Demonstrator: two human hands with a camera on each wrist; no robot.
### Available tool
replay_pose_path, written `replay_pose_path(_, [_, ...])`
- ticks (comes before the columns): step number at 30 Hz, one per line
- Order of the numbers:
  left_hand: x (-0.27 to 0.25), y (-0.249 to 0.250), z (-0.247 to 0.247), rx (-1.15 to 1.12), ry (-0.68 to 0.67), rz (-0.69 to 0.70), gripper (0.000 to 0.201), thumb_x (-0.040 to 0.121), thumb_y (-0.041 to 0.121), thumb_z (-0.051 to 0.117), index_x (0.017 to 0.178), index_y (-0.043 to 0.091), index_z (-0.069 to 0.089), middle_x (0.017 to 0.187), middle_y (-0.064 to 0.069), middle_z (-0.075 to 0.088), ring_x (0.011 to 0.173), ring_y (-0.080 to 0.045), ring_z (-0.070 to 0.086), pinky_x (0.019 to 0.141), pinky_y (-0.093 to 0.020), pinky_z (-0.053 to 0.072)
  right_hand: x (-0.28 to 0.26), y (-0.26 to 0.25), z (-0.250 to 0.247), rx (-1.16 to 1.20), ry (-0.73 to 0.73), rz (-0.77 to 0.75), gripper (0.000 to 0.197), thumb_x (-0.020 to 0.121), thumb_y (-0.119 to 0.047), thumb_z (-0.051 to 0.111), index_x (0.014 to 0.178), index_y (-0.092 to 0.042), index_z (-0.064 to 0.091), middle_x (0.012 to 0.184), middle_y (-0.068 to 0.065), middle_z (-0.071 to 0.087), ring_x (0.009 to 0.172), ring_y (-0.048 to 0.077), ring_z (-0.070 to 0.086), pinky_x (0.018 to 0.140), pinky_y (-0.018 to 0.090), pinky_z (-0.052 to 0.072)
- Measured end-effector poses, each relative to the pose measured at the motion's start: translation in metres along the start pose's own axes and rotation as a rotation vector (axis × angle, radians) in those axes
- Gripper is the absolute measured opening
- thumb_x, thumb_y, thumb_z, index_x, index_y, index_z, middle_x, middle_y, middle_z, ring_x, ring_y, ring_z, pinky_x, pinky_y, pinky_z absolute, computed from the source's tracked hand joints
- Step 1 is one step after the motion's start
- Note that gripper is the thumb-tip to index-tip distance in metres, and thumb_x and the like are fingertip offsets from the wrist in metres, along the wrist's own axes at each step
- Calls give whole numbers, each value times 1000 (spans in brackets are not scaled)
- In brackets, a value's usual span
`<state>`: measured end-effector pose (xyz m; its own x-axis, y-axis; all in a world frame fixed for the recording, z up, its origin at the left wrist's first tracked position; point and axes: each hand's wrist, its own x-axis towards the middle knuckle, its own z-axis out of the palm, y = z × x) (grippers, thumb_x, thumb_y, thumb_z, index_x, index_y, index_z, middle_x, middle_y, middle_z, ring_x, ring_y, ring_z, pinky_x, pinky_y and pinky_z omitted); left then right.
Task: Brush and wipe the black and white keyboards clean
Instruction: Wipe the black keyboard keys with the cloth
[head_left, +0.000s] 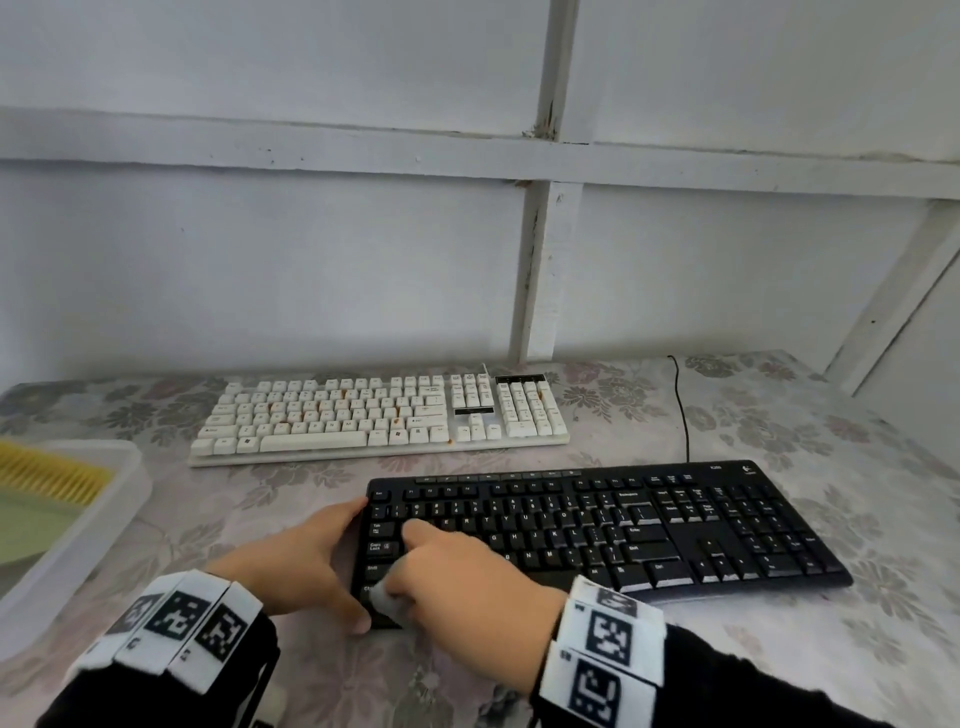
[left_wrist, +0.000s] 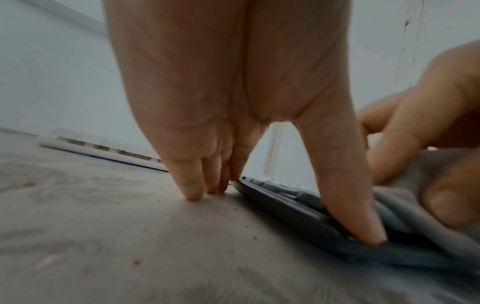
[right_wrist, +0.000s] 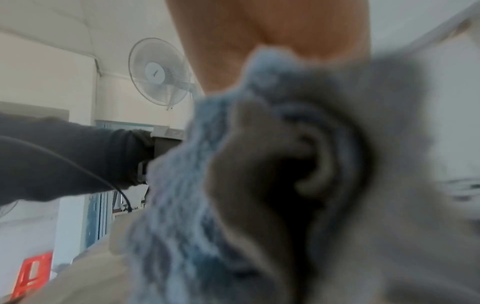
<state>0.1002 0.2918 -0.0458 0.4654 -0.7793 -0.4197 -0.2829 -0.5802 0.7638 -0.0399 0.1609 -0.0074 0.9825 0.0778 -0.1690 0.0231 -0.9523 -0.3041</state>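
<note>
white keyboard behind black keyboard | tray far left | both on table

Cloth fills the right wrist view, blurred; fingers behind it hidden. In the head view only a grey corner shows under the right hand. Tray and yellow brush cut by left edge. White keyboard legends too small to read.
</note>
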Motion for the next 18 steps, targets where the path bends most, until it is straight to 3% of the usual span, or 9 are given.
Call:
replay_pose_path(3, [-1,-2,-1,26,10,2,123,32,29,89,138,40,25,138,18,40,128,-5,40,111,-35,34,-24,25,2,-32,-5,9,20,72,-1,51,64,-19,48,90,5,36,77,29,49,67,33,46])
replay_pose_path(6, [0,-2,0,20,0,1,120,34,30,88,136,41,24,137,19,37,130,-5,37,113,-34,30,-57,58,-2,-93,-1,113,18,66,-2,55,69,-17,45,84,-4,33,74,27,53,66,34,50])
replay_pose_path(9, [1,-3,-1,6,-14,-7,125,33,30,89,139,37,23,138,19,37,130,-5,36,114,-34,30,-88,85,-10,-120,33,241,12,70,-6,55,79,-14,53,89,-4,38,80,23,56,71,33,48])
replay_pose_path(12, [1,-4,-1,-7,-23,5,142,20,40,94,142,34,21,138,18,37,130,-5,37,114,-35,29,-112,107,-12,-144,112,288,9,78,-13,54,87,-16,57,91,-5,40,85,13,55,73,28,41])
replay_pose_path(15, [2,-5,-1,-25,-30,14,142,17,44,93,140,35,22,136,21,37,129,-5,37,114,-33,29,-128,126,-10,-119,157,357,13,82,-17,56,93,-19,61,92,-7,42,85,8,53,74,26,41])
replay_pose_path(18, [3,-8,-2,-23,-31,6,148,19,46,93,146,28,18,142,17,35,132,-6,35,114,-34,27,-141,140,-8,-152,195,419,6,85,-20,60,89,-16,61,83,-6,42,75,9,49,62,18,36])
